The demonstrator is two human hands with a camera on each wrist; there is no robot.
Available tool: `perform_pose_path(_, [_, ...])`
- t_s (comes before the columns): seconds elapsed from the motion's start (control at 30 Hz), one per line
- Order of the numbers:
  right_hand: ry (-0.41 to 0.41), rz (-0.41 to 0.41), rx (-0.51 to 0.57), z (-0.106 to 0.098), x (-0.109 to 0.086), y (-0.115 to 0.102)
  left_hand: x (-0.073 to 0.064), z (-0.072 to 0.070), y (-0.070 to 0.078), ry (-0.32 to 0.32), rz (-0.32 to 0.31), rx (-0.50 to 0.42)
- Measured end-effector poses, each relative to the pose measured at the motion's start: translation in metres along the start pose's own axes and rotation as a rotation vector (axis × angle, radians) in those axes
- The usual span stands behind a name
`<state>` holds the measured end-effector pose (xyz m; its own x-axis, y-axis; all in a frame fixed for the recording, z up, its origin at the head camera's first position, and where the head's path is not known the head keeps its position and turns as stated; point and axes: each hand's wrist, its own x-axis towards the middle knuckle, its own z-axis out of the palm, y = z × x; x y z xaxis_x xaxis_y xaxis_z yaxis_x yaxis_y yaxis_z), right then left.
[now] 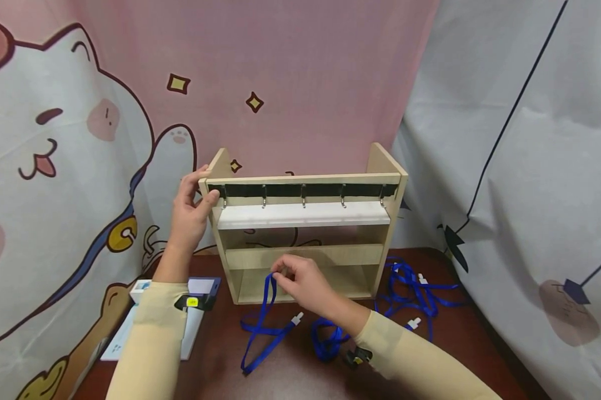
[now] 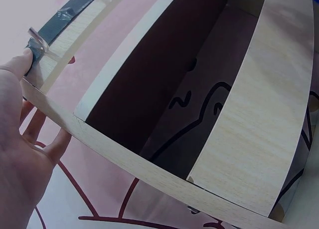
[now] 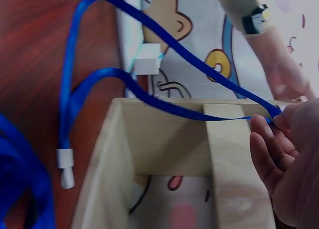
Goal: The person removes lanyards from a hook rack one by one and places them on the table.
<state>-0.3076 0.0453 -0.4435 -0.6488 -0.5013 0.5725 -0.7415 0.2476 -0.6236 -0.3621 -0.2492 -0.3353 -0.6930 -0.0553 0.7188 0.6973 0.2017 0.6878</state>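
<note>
My left hand [image 1: 190, 214] grips the upper left side of a wooden rack [image 1: 302, 256], thumb on the front beside the black hook strip [image 1: 283, 190] and fingers behind the panel. In the left wrist view, the thumb touches the strip's end, near a metal hook [image 2: 37, 39]. My right hand [image 1: 305, 280] pinches the loop of a blue lanyard [image 3: 174, 45] between thumb and fingertips, in front of the rack's lower opening. The strap hangs down from there, and its white clip [image 1: 298, 318] end lies on the table.
More blue lanyards lie tangled right of the rack, one with a white clip [image 1: 414, 323]. Another coiled lanyard [image 1: 327, 347] lies below my right wrist. A flat white item [image 1: 193, 328] and a blue-edged one [image 1: 213, 286] lie at left. Printed cloth [image 1: 310, 83] hangs behind.
</note>
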Motion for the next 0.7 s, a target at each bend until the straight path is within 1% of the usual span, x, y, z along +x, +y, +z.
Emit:
perform_pose_path(0.13, [-0.070, 0.023, -0.038, 0.006, -0.009, 0.007, 0.000, 0.000, 0.000, 0.001, 0.000, 0.000])
perform_pose_path(0.3, [-0.148, 0.066, -0.021, 0.013, -0.017, 0.015, 0.000, 0.000, 0.001, 0.002, 0.001, -0.001])
perform_pose_path(0.53, [-0.207, 0.099, -0.001, 0.024, -0.026, 0.028, -0.001, -0.001, 0.000, 0.003, 0.000, -0.002])
perform_pose_path(0.7, [-0.237, 0.152, 0.011, 0.030, -0.032, 0.035, 0.000, -0.001, -0.001, 0.001, 0.008, -0.003])
